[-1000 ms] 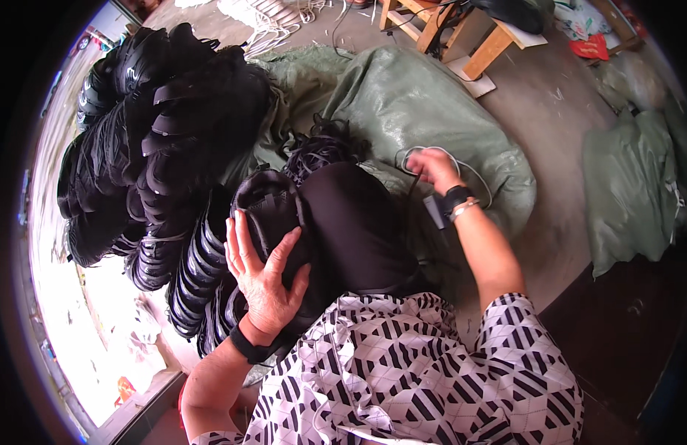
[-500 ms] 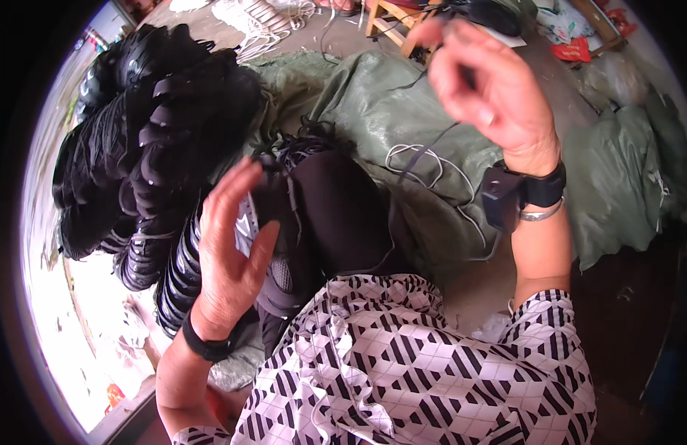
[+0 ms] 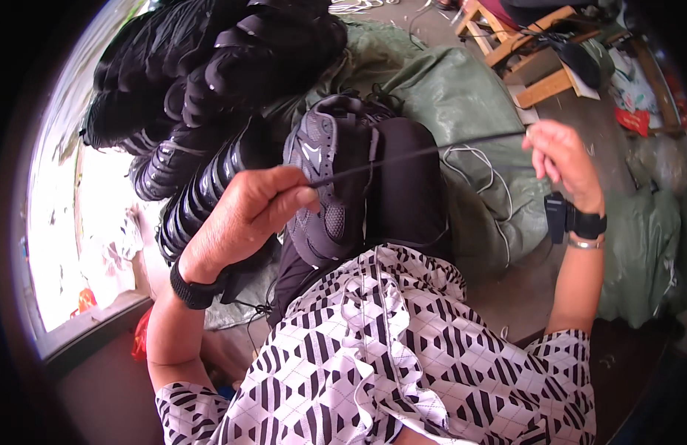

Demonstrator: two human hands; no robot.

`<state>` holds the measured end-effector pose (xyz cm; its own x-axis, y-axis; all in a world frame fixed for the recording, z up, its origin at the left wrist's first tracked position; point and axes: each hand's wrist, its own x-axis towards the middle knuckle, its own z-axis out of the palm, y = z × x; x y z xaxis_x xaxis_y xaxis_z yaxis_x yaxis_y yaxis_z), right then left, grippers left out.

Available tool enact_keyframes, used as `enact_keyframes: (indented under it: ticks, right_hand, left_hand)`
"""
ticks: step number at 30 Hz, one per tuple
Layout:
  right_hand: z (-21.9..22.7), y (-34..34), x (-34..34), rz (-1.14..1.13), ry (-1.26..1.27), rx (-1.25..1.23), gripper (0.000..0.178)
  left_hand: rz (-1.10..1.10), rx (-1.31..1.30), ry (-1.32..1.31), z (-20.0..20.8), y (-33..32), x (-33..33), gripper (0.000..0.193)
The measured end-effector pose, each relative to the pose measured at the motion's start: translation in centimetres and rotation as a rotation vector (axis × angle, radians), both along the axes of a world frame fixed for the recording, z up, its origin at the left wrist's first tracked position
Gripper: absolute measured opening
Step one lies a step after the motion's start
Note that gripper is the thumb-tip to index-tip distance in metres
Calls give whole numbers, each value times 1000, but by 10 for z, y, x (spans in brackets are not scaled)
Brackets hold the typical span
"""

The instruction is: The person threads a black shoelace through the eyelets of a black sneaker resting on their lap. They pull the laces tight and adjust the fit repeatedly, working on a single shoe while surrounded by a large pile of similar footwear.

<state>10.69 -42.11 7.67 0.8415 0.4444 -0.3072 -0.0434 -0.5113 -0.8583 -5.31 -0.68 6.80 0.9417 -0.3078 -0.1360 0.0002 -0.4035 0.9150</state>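
Observation:
A dark shoelace (image 3: 417,153) is stretched between my two hands, slanting up to the right above my lap. My left hand (image 3: 258,211) pinches one end between thumb and fingers. Off to the right, my right hand (image 3: 562,152) grips the other end with curled fingers. On my left thigh lies a dark grey sneaker (image 3: 314,159), its toe turned toward me and its eyelets showing along the side. My left fingers are in front of part of the shoe. My black-trousered right knee (image 3: 406,178) is beside it.
Bundles of black shoe uppers (image 3: 232,67) are piled at the left. A green woven sack (image 3: 469,89) spreads in front of my knees, with a loose white cord (image 3: 499,189) on it. A wooden stool (image 3: 536,67) stands at the far right, and more green sacking (image 3: 643,252) lies at the right.
My hands were raised and apart; now the lace is drawn taut between them. My right hand has lowered and moved right. The view has shifted, showing more of the sneaker.

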Motion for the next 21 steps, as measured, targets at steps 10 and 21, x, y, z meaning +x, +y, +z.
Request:
enact_keyframes:
  ticks: [10, 21]
  right_hand:
    - [-80, 8, -3, 162, -551, -1130, 15]
    - [-68, 183, -99, 545, 142, 282, 29]
  left_hand:
    - [148, 85, 217, -51, -7, -43, 21]
    - [128, -10, 174, -61, -42, -21, 15]
